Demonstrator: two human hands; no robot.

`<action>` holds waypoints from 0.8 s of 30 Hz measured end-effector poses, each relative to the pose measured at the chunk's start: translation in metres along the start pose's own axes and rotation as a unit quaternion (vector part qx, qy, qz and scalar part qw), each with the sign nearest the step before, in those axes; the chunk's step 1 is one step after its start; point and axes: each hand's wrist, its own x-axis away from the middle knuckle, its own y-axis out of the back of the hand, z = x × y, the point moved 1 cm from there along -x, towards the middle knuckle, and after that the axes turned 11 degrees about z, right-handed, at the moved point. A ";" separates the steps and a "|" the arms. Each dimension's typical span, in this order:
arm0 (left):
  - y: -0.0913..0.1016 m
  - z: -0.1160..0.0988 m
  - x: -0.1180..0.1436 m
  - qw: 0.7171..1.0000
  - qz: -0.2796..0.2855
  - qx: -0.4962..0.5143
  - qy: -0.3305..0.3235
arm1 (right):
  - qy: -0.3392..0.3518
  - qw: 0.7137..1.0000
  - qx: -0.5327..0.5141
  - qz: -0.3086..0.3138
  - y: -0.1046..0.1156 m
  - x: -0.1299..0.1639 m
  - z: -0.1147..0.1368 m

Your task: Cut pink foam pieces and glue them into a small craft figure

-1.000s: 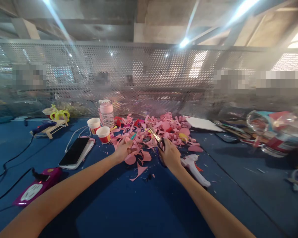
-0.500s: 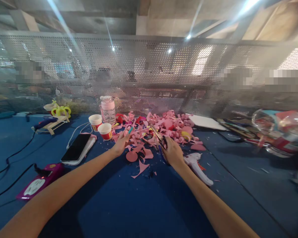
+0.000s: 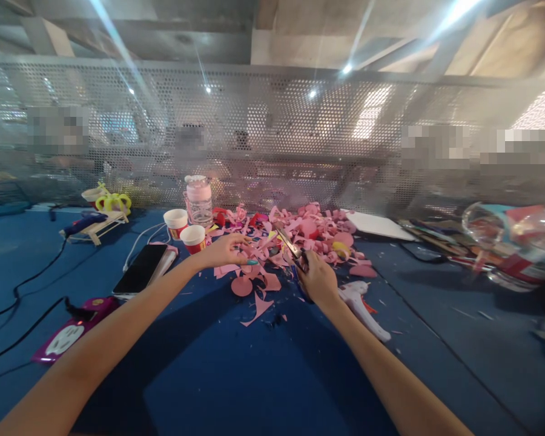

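My right hand grips a pair of scissors by the handles, the blades pointing up and left over a heap of pink paper scraps. To its left, my left hand reaches palm down over the near-left part of the heap. Its fingers and thumb are apart, and nothing shows between them. A teal nail stands out on it. On the blue table just below lie a pink paper disc and a pointed pink offcut. A white glue gun rests beside my right wrist.
Two paper cups and a pink-lidded bottle stand left of the heap. A phone, a purple power strip and a blue glue gun on a small wooden stand lie further left. A perforated metal screen closes off the back.
My left hand has turned over from a pinch to spread fingers and shifted slightly right over the scraps. The right hand with the scissors has barely moved.
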 end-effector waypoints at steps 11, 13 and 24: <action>-0.006 0.001 -0.002 0.989 0.070 -0.063 0.115 | 0.032 0.999 0.015 0.031 0.004 0.002 0.007; -0.007 0.001 -0.001 0.986 0.074 -0.073 0.130 | 0.039 0.998 0.017 0.040 0.006 0.001 0.007; -0.014 0.027 -0.006 0.993 0.063 -0.069 0.069 | 0.071 0.992 0.069 0.072 0.017 -0.007 -0.007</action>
